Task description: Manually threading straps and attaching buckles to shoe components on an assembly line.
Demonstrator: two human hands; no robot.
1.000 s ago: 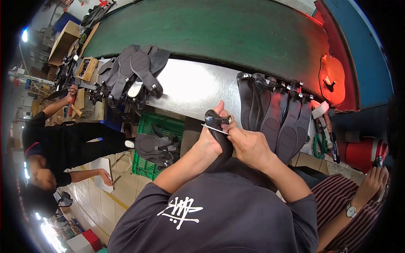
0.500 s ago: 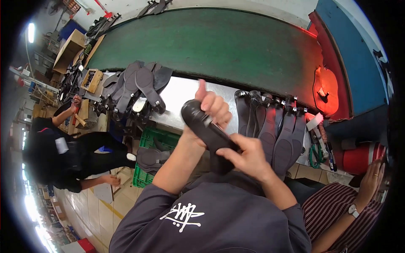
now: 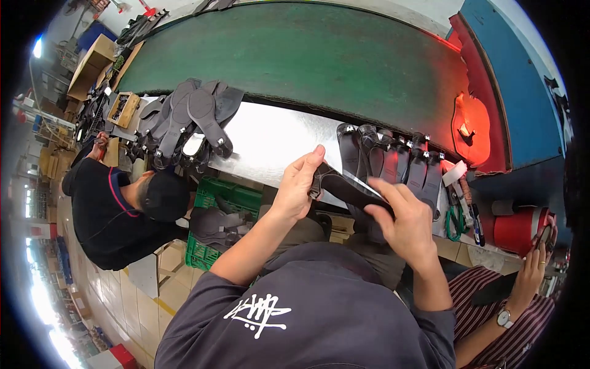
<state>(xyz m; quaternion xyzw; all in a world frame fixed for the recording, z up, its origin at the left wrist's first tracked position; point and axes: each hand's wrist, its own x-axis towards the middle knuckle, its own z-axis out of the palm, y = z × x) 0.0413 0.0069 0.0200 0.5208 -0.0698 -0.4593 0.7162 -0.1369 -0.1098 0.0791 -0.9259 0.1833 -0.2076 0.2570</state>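
In front of my chest I hold a dark sandal (image 3: 351, 190), tilted, its long sole running from one hand to the other. My left hand (image 3: 298, 189) is closed round the strap end, thumb pointing up. At the other end, my right hand (image 3: 407, 222) has the sole between thumb and fingers. Just beyond it, several sandals with shiny buckles (image 3: 396, 163) lie in a row along the metal table (image 3: 279, 138). Further left lies a pile of grey soles and sandals (image 3: 190, 120).
A green conveyor belt (image 3: 295, 52) runs behind the table. Green-handled scissors (image 3: 455, 221) and other tools lie near a red roll (image 3: 515, 230). A green crate (image 3: 228, 189) holds grey pieces. One co-worker (image 3: 117, 215) bends over at the left; another's hand (image 3: 528, 280) shows at the right.
The sandal has turned over and now lies flatter across, further right. My right hand has risen and moved right. The co-worker at the left has leaned forward.
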